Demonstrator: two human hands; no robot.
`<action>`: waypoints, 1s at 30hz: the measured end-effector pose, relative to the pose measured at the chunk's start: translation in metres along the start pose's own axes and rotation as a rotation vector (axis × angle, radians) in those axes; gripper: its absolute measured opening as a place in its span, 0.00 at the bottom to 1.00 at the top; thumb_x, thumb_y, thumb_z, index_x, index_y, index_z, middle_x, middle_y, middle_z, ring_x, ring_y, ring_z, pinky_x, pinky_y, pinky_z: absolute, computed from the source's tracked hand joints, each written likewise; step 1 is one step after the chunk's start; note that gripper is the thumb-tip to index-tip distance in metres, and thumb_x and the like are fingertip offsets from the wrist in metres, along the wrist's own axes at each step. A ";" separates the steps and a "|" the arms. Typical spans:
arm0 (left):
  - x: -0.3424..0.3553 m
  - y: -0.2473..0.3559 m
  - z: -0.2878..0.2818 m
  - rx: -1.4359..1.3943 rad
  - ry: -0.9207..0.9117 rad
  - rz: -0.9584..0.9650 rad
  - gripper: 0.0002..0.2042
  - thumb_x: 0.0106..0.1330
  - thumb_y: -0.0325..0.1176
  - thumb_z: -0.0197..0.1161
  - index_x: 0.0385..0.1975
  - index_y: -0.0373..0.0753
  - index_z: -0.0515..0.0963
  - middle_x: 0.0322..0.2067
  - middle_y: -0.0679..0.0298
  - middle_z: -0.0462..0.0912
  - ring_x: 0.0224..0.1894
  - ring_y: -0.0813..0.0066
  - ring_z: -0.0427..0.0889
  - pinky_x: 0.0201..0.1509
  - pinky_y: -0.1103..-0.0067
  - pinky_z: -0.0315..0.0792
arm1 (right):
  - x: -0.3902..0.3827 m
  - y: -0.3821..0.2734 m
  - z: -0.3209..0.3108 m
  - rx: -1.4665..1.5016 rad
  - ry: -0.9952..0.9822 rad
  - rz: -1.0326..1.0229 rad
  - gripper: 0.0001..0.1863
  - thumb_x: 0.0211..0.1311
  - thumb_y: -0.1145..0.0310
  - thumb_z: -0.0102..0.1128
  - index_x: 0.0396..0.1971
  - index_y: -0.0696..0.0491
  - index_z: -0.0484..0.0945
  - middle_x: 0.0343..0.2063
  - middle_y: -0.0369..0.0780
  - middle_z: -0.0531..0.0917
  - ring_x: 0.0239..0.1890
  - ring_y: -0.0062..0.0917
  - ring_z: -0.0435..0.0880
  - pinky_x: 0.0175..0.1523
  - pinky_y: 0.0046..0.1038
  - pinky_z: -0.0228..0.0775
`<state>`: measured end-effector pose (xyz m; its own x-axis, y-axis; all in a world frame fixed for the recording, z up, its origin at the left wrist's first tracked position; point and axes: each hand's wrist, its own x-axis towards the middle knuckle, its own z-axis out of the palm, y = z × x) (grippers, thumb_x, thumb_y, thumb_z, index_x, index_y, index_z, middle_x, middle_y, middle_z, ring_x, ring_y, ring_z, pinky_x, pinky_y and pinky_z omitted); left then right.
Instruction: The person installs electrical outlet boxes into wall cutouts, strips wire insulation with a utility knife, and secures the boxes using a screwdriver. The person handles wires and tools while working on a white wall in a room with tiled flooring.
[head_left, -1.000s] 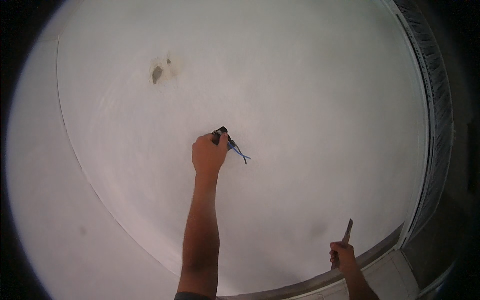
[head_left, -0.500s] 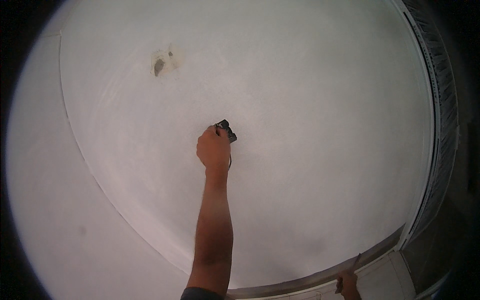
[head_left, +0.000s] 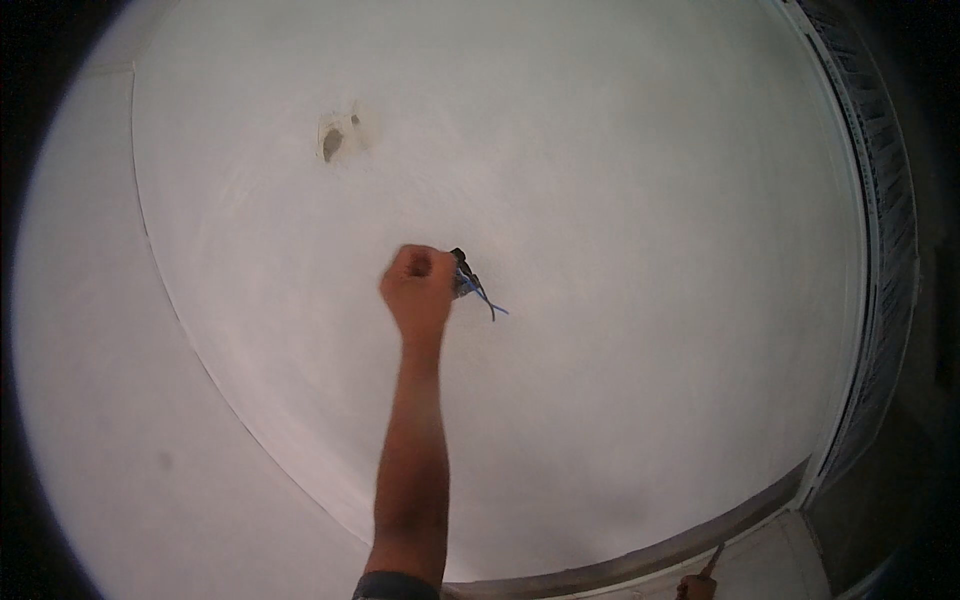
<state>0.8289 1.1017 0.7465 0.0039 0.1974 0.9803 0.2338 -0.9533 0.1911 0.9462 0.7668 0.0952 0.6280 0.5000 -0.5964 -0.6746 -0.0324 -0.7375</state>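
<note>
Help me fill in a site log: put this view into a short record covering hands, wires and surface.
Left hand: fingers curled, at the black fitting; grip unclear
Right hand: at the lower edge, holding a thin tool
Wires: one blue wire, one dark wire
Surface: pale, with a stained patch at upper left

A stained patch (head_left: pixel 345 138) is marking the wall (head_left: pixel 620 220); a grey strip (head_left: pixel 640 562) is running between wall and floor (head_left: pixel 775 550), and a frame (head_left: pixel 862 250) is standing at far right.
</note>
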 end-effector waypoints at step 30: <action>-0.017 -0.041 -0.005 -0.988 -0.296 -0.975 0.05 0.73 0.31 0.58 0.41 0.38 0.79 0.23 0.68 0.79 0.19 0.81 0.75 0.18 0.83 0.66 | -0.017 0.036 -0.026 -0.079 0.041 0.070 0.11 0.58 0.69 0.60 0.17 0.55 0.75 0.12 0.40 0.74 0.10 0.30 0.72 0.13 0.38 0.70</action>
<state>0.8147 1.1367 0.7224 0.4676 0.7807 0.4145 -0.5038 -0.1498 0.8507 0.9217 0.7346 0.0706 0.5969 0.4587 -0.6583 -0.6854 -0.1350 -0.7155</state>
